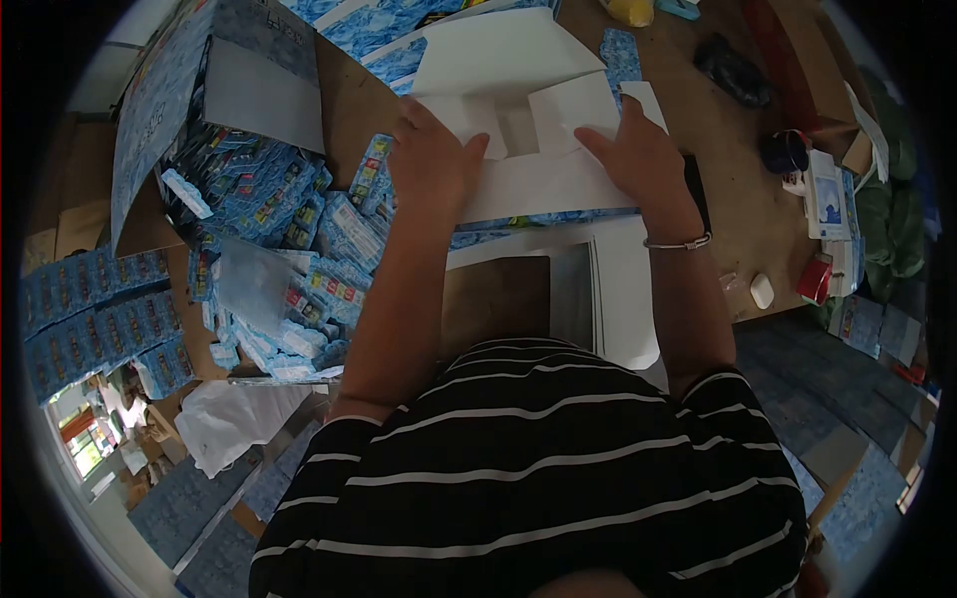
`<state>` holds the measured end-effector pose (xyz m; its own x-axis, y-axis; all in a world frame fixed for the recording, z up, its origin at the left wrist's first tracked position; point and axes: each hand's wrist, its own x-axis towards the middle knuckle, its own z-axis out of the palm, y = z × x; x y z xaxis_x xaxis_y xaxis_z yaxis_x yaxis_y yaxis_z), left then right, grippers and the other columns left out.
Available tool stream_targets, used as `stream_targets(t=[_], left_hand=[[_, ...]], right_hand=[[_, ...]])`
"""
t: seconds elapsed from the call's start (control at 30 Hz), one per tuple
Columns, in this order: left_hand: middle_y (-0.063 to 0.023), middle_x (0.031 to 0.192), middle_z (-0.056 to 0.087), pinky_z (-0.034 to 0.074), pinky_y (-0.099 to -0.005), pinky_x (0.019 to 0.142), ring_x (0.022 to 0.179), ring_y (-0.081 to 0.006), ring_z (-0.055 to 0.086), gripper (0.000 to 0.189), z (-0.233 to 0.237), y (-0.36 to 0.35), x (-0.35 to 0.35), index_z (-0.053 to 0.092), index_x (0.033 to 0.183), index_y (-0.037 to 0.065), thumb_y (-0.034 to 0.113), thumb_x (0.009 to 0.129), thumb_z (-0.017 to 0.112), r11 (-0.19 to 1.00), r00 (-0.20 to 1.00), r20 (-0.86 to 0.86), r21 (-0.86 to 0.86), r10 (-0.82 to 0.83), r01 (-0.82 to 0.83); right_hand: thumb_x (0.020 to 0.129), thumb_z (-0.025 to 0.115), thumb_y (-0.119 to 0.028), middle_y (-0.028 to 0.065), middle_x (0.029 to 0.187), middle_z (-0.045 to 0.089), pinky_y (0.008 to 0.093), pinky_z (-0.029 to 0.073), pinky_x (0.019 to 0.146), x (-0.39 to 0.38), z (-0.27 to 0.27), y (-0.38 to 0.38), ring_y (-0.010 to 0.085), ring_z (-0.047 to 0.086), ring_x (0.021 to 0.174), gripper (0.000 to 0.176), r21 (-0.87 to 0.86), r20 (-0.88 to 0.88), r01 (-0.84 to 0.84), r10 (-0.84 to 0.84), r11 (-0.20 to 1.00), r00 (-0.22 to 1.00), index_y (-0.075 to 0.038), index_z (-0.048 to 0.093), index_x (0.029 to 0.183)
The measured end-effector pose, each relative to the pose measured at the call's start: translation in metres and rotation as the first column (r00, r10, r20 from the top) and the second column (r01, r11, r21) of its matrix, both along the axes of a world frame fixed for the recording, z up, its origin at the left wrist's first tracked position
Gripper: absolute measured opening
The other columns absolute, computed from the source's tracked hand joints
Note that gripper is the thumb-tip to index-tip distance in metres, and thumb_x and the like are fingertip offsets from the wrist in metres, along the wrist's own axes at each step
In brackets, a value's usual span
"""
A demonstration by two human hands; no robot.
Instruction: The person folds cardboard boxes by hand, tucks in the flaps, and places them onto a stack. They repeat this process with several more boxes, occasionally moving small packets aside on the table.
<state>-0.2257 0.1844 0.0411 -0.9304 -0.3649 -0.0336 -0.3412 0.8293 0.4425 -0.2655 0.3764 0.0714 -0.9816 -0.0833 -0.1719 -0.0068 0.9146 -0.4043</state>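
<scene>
A white cardboard box [548, 186] with its flaps folded partly inward lies in front of me, its long back flap standing up. My left hand [431, 157] grips the box's left side, thumb over the edge near the left flap. On the right side, my right hand [635, 159] holds the box, its thumb on the right flap. Between the two small flaps a gap shows the box's inside. Nearer my body is another open white box [623, 289]. Left of my left arm lies a pile of blue printed packs [339, 284].
A large open blue carton [159, 140] full of packs stands at the left. Across the table [743, 214] on the right are a black bag [733, 70], a dark cup [785, 151], a red container [815, 279] and a white oval item [762, 291].
</scene>
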Motion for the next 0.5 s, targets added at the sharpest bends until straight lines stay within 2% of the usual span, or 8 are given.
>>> stream_targets(t=[0.07, 0.13, 0.2, 0.23, 0.3, 0.33, 0.4, 0.5], left_hand=[[-0.0284, 0.115, 0.033, 0.037, -0.0381, 0.085, 0.104, -0.0391, 0.040, 0.087, -0.003, 0.002, -0.001, 0.019, 0.119, -0.014, 0.034, 0.063, 0.067, 1.000, 1.000, -0.007, -0.018, 0.000, 0.000], [-0.0287, 0.115, 0.034, 0.037, -0.0382, 0.085, 0.104, -0.0393, 0.040, 0.090, -0.004, -0.004, -0.006, 0.016, 0.120, -0.014, 0.034, 0.064, 0.067, 0.999, 1.000, -0.017, -0.038, -0.001, 0.001], [-0.0288, 0.116, 0.034, 0.038, -0.0377, 0.085, 0.104, -0.0391, 0.041, 0.095, 0.001, -0.019, -0.015, 0.007, 0.123, -0.012, 0.027, 0.063, 0.069, 0.920, 0.990, -0.138, 0.382, -0.039, 0.089], [-0.0288, 0.116, 0.034, 0.038, -0.0377, 0.085, 0.104, -0.0391, 0.041, 0.095, 0.002, -0.020, -0.017, 0.007, 0.123, -0.012, 0.027, 0.063, 0.069, 0.920, 0.990, -0.133, 0.382, -0.044, 0.093], [-0.0292, 0.117, 0.032, 0.037, -0.0371, 0.086, 0.103, -0.0391, 0.041, 0.097, 0.011, -0.015, -0.017, 0.005, 0.124, -0.010, 0.022, 0.060, 0.071, 0.976, 0.958, -0.248, 0.124, -0.145, 0.180], [-0.0292, 0.117, 0.032, 0.037, -0.0371, 0.086, 0.103, -0.0391, 0.041, 0.097, 0.011, -0.012, -0.017, 0.005, 0.124, -0.010, 0.022, 0.060, 0.071, 0.975, 0.956, -0.252, 0.124, -0.148, 0.183], [-0.0285, 0.120, 0.030, 0.037, -0.0366, 0.087, 0.105, -0.0379, 0.041, 0.096, 0.008, -0.007, -0.015, 0.009, 0.125, -0.008, 0.018, 0.058, 0.072, 0.994, 0.993, -0.093, 0.076, -0.077, 0.084], [-0.0261, 0.120, 0.034, 0.038, -0.0355, 0.085, 0.103, -0.0333, 0.044, 0.092, 0.002, -0.004, -0.012, 0.012, 0.126, -0.007, 0.021, 0.061, 0.071, 0.999, 0.980, -0.193, 0.020, -0.043, 0.048]], right_hand=[[0.071, 0.055, -0.038, 0.0232, 0.091, 0.056, 0.0410, 0.045, 0.070, -0.001, 0.005, -0.002, 0.0346, 0.056, 0.084, 0.060, 0.090, 0.056, -0.032, 0.027, 0.995, 0.998, 0.006, 0.038, 0.107], [0.071, 0.056, -0.036, 0.0228, 0.089, 0.056, 0.0406, 0.045, 0.069, -0.002, 0.003, -0.002, 0.0343, 0.056, 0.083, 0.058, 0.089, 0.033, -0.020, 0.017, 0.996, 0.999, 0.006, 0.038, 0.106], [0.070, 0.057, -0.033, 0.0225, 0.088, 0.056, 0.0402, 0.046, 0.068, -0.006, 0.002, -0.003, 0.0340, 0.056, 0.082, 0.056, 0.083, 0.008, -0.004, 0.003, 0.997, 1.000, 0.006, 0.038, 0.105], [0.069, 0.058, -0.030, 0.0219, 0.087, 0.056, 0.0397, 0.046, 0.068, -0.007, 0.000, -0.004, 0.0335, 0.057, 0.082, 0.056, 0.083, -0.033, -0.014, 0.017, 0.996, 0.999, 0.007, 0.037, 0.105], [0.069, 0.059, -0.027, 0.0212, 0.086, 0.056, 0.0393, 0.047, 0.067, -0.006, -0.003, -0.006, 0.0330, 0.057, 0.081, 0.056, 0.088, -0.064, -0.024, 0.029, 0.996, 0.998, 0.008, 0.036, 0.106], [0.068, 0.059, -0.028, 0.0220, 0.087, 0.056, 0.0401, 0.046, 0.068, -0.009, -0.003, -0.009, 0.0334, 0.057, 0.082, 0.054, 0.130, -0.055, -0.020, 0.027, 0.991, 0.998, 0.007, 0.038, 0.104], [0.068, 0.059, -0.029, 0.0228, 0.088, 0.056, 0.0408, 0.045, 0.068, -0.010, -0.002, -0.012, 0.0339, 0.056, 0.083, 0.052, 0.171, -0.045, -0.011, 0.019, 0.985, 0.999, 0.005, 0.039, 0.101], [0.069, 0.060, -0.029, 0.0227, 0.090, 0.055, 0.0402, 0.045, 0.071, -0.007, -0.002, -0.008, 0.0332, 0.056, 0.084, 0.057, 0.167, 0.004, -0.004, 0.004, 0.986, 1.000, 0.007, 0.037, 0.106]])
